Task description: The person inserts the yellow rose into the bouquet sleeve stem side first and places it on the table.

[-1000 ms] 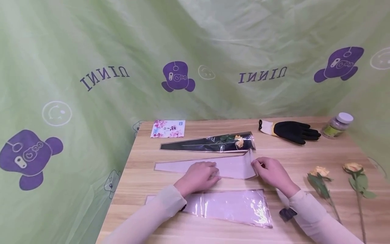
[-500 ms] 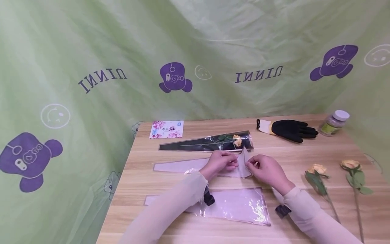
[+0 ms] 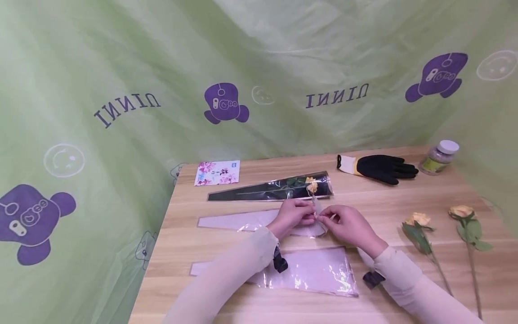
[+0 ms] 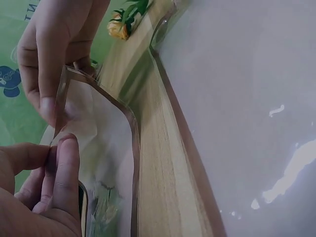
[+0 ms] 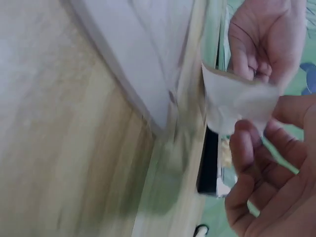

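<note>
A tapered pale flower sleeve (image 3: 234,220) with a clear film face lies mid-table, its wide end lifted and bent up between the two hands. My left hand (image 3: 291,217) pinches the edge of that end between thumb and fingers. Close beside it, my right hand (image 3: 350,225) pinches the same edge. The left wrist view shows the sleeve (image 4: 113,128) with its brown-edged border curving upward, and in the right wrist view the raised flap (image 5: 232,101) stands between both hands. Fingers partly hide the pinched edge.
Nearer the body lies another pale sleeve (image 3: 311,270), partly under my left forearm. Behind the hands is a black sleeve (image 3: 251,192) holding a yellow rose (image 3: 311,185). Two yellow roses (image 3: 418,219) lie right. A floral packet (image 3: 217,173), black glove (image 3: 382,168) and jar (image 3: 439,157) sit at the back.
My left hand has moved right from the sleeve's middle to its wide end and now pinches it. The lifted end has drawn in between both hands; my right hand has shifted slightly left.
</note>
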{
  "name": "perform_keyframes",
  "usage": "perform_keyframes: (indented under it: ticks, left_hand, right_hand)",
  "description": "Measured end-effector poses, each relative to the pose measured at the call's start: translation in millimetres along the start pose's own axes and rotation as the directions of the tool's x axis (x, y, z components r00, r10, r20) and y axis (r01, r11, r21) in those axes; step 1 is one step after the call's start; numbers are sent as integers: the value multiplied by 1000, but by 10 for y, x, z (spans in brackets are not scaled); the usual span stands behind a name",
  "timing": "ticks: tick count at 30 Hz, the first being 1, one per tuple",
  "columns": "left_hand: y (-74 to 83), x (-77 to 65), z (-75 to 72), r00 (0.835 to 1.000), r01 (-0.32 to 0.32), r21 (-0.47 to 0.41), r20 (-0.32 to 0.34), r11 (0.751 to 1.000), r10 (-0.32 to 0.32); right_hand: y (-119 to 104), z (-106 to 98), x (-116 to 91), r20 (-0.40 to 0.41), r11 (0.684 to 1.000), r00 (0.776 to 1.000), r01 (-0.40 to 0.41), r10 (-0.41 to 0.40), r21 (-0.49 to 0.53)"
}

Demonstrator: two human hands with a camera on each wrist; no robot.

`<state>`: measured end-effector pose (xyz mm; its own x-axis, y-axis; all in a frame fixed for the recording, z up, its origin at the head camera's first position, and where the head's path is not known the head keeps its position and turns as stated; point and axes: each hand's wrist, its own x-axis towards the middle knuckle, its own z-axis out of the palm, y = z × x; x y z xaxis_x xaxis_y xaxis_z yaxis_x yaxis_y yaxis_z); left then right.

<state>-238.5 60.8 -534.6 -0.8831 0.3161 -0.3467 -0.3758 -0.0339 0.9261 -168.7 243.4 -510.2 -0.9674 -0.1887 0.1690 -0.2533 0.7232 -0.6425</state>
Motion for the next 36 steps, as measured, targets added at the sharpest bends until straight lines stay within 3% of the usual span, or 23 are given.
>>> perform_keyframes:
  ticks: [4, 7, 11, 14, 17, 23, 27, 36]
  left_hand:
    - [-37, -14, -1, 1000, 12, -14, 23, 1000, -12]
    - [-34, 4, -1, 999, -9, -32, 53, 999, 10]
    - [1, 28, -40, 998, -24, -44, 58, 999, 26]
    - [32, 32, -89, 998, -23, -52, 51, 998, 25]
    - [55, 29, -129, 999, -24, -57, 36, 998, 26]
    - [95, 12, -138, 999, -7, -56, 33, 998, 9]
    - [94, 10, -118, 999, 1, -56, 37, 998, 1]
    - [72, 16, -93, 999, -2, -57, 37, 998, 4]
  right_hand:
    - [99, -199, -178, 59, 976, 992, -125, 116, 176]
    - [220, -544, -346, 82, 946, 978, -207, 193, 251]
    - [394, -1139, -597, -8, 929, 964, -252, 264, 271]
    - [551, -1523, -796, -95, 902, 936, -296, 340, 315]
    - [729, -1744, -970, -106, 867, 903, -359, 417, 346]
    - [1040, -1763, -1248, 32, 844, 858, -511, 513, 163]
    - [1145, -1691, -1328, 131, 821, 828, -558, 545, 116]
    - [1231, -1506, -1259, 165, 858, 844, -511, 511, -49]
